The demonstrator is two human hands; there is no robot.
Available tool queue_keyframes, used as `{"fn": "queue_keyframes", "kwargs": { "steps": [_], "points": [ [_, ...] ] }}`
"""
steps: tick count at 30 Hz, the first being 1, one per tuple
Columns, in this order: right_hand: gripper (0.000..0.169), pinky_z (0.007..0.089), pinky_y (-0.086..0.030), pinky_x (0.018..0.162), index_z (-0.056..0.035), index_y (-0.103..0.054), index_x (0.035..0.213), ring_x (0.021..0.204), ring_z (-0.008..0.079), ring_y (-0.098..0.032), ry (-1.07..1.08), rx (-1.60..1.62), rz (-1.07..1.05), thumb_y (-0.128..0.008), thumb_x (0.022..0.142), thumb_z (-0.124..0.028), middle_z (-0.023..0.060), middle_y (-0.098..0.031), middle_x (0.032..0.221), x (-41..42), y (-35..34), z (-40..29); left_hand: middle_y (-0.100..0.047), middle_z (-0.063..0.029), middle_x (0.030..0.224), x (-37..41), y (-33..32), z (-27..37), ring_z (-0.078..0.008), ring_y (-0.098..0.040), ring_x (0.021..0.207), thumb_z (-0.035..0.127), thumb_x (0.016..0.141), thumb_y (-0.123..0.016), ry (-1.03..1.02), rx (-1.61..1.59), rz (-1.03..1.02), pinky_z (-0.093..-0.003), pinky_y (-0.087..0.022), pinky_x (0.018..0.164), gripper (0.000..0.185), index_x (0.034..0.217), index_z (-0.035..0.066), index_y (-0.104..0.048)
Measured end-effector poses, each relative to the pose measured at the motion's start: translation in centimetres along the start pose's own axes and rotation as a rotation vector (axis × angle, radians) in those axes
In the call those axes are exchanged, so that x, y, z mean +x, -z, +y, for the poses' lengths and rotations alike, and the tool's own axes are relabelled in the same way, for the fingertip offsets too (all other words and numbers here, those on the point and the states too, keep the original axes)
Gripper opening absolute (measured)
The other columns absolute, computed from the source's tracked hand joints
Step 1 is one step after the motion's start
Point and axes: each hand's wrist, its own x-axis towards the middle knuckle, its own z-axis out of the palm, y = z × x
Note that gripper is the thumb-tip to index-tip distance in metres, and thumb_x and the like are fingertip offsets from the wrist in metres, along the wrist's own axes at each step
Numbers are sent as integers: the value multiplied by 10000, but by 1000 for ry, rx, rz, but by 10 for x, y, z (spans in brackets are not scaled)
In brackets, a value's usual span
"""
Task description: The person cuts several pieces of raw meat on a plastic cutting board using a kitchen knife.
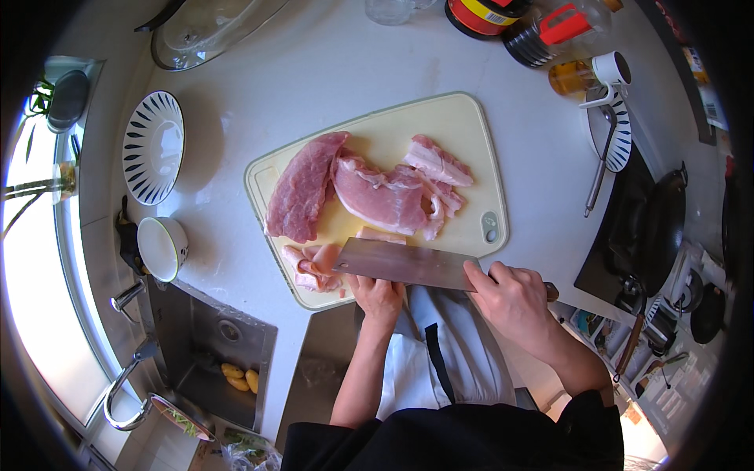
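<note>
My right hand grips the handle of a cleaver, whose broad blade extends leftward over the near edge of a cream cutting board. Just behind the blade is my left hand; its fingertips are hidden by the steel, so what they touch cannot be seen. A pale strip of pork shows past the blade's far edge. On the board lie a large slab of raw pork, a second slab with a fat edge and fatty pieces. Trimmed skin and fat lie at the near left corner.
Left stand a patterned plate and a white bowl. The sink holds several potatoes. Oil bottle, ladle and another patterned plate are at right, near the black cooktop. A glass lid lies far left.
</note>
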Motion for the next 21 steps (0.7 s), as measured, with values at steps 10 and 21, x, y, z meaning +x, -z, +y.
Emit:
{"fn": "queue_keyframes", "kwargs": {
  "steps": [10, 21],
  "points": [
    [328, 304, -507, 474, -21, -665, 1052, 554, 198, -641, -12, -45, 35, -634, 731, -77, 70, -566, 667, 7, -21, -6, -536, -189, 1284, 7, 2, 4, -459, -438, 1234, 98, 764, -696, -2, 52, -28, -564, -314, 1034, 291, 1055, 91, -695],
    [322, 318, -518, 469, -13, -640, 1065, 551, 216, -655, -44, -77, -6, -629, 755, -99, 97, -602, 680, 22, -37, -25, -521, -165, 1321, 7, 1, 6, -438, -401, 1257, 122, 749, -713, 18, 49, -48, -552, -295, 1034, 305, 1053, 120, -694]
  ]
}}
